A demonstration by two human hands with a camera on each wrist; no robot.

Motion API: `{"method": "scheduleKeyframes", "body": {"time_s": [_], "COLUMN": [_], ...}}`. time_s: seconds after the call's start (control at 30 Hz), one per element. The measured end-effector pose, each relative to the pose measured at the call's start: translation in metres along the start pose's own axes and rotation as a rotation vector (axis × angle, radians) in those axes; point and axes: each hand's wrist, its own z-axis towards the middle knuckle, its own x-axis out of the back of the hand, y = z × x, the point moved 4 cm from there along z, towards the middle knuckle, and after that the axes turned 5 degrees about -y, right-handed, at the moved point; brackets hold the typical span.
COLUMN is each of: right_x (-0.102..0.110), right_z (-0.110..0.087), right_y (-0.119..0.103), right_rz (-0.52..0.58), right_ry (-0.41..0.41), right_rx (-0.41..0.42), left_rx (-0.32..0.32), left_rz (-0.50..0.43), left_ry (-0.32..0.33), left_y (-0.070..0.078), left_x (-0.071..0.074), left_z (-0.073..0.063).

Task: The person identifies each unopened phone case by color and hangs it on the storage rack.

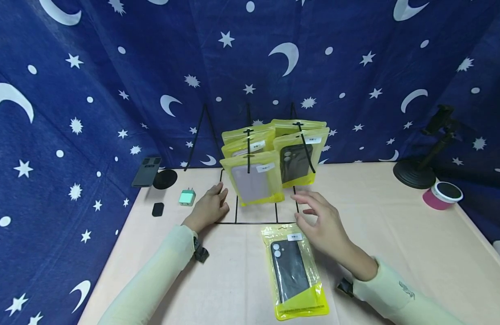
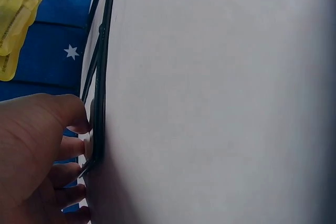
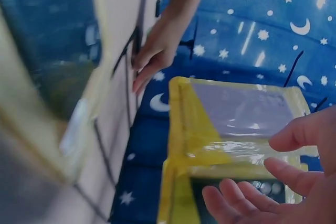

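A black wire display rack (image 1: 256, 223) stands on the table, several yellow-edged clear pouches with phone cases hanging from its hooks. My left hand (image 1: 210, 205) is at the left side of the rack's base, its thumb and fingers around the wire (image 2: 100, 87) near the front corner. My right hand (image 1: 321, 221) hovers right of the rack with fingers loosely bent and nothing held, near the hanging black phone case pouch (image 1: 300, 158). The front pouch (image 1: 254, 178) on the middle hook has a pale purple case. Below the right hand, another pouched black phone case (image 1: 290, 271) lies flat on the table.
Left of the rack are a mint-green charger (image 1: 187, 197), a small black piece (image 1: 158, 209), a phone (image 1: 146, 172) on a round-based stand. At right stand a black-based holder (image 1: 414, 174) and a pink-and-white tub (image 1: 442, 195). A starry blue cloth (image 1: 250, 54) hangs behind.
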Motion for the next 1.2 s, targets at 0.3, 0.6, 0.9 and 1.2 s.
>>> {"method": "scheduleKeyframes", "body": {"time_s": [0.3, 0.6, 0.9, 1.2], "right_x": [0.002, -0.014, -0.029, -0.047], "right_z": [-0.048, -0.072, -0.072, -0.073], "right_y": [0.026, 0.032, 0.019, 0.011], "right_rz": [-0.289, -0.350, -0.456, -0.574], "right_ry": [-0.285, -0.585, -0.680, -0.757], "right_rx": [-0.248, -0.397, -0.348, -0.359], "left_rx": [-0.007, 0.006, -0.002, 0.023], "left_rz": [-0.006, -0.016, -0.040, -0.040], "left_ry": [0.001, 0.006, 0.003, -0.016], "left_y": [0.002, 0.001, 0.003, 0.002], "left_x": [0.000, 0.007, 0.003, 0.001], "left_z": [-0.001, -0.001, -0.003, -0.001]}}
